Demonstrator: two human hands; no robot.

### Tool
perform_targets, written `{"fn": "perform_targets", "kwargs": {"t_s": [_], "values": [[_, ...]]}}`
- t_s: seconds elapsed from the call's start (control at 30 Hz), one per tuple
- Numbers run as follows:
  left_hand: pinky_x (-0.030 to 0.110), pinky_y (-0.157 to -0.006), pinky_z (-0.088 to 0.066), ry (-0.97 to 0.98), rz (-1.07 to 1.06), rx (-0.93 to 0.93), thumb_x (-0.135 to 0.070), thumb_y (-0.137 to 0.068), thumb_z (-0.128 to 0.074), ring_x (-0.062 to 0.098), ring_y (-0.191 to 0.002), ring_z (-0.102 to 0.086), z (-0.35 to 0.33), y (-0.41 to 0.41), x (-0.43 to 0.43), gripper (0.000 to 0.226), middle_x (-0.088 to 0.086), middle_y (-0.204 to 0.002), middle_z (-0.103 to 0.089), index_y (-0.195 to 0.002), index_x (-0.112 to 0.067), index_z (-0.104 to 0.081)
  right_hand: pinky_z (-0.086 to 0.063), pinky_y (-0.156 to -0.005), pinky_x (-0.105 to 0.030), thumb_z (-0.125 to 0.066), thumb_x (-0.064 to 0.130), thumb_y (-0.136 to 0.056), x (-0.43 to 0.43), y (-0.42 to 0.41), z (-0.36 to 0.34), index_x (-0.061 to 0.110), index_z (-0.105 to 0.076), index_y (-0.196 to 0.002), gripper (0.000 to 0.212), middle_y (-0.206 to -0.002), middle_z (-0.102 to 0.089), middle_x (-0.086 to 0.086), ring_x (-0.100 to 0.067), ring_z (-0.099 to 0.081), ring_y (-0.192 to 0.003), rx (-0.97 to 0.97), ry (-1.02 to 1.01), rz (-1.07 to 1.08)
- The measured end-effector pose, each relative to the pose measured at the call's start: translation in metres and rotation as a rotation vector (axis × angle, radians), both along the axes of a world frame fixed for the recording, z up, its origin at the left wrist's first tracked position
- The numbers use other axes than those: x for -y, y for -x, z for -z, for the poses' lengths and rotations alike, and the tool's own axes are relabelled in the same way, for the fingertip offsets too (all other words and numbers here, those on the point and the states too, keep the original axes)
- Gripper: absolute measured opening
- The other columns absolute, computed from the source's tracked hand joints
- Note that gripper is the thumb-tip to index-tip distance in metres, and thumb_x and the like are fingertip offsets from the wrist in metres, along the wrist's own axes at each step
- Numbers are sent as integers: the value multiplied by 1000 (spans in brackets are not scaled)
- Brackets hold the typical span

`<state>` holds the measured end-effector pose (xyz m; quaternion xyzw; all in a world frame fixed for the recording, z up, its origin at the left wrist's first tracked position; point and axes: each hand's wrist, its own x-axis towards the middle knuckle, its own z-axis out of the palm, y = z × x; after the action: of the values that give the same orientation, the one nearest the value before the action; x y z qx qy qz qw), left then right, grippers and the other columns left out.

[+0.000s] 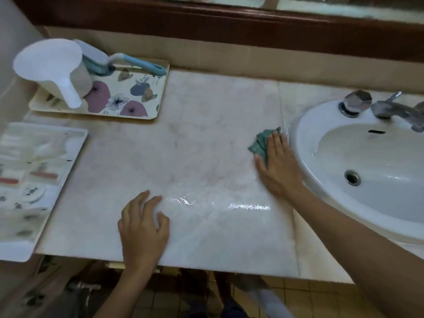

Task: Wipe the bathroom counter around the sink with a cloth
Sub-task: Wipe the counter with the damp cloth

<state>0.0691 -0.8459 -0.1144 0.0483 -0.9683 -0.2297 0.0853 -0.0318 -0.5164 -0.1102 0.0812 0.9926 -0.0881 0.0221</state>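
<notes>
Right hand (278, 164) presses flat, fingers together, on the green cloth (260, 143) at the sink (302, 171) rim; the wet counter (206, 138) could make it slip.

Green cloth (260, 143) largely hidden beneath the flat right hand (278, 166). Just right of that hold, sink (305, 134) and tap (390, 110) cut by frame edge. Far left of it, white tray (16, 251) contents blurred.

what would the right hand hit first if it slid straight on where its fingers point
Likely only the backsplash: the right hand, on the cloth, points over bare counter, left of the sink.
</notes>
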Motion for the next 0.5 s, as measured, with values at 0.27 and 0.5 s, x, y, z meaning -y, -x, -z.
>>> {"fn": "perform_targets", "kwargs": {"t_s": [0.27,0.5], "values": [[40,-92,-39,-10,-9,-6,-28,-80,-48,24,-120,-45,2,2,1,40,0,-132,-51,-117,-22,-63,-11,-119,-37,-27,38,-99,119,29,-5,8,-11,-153,63,-162,-1,-7,-20,5,-149,5,150,-138],[27,-99,-38,-282,-40,-39,-18,-80,-54,18,-117,-48,-1,2,13,28,2,-125,-57,-103,-15,-69,-28,-114,-37,-42,25,-91,157,-125,0,10,-28,-150,63,-160,-16,-4,-20,-10,-148,25,181,-716]]}}
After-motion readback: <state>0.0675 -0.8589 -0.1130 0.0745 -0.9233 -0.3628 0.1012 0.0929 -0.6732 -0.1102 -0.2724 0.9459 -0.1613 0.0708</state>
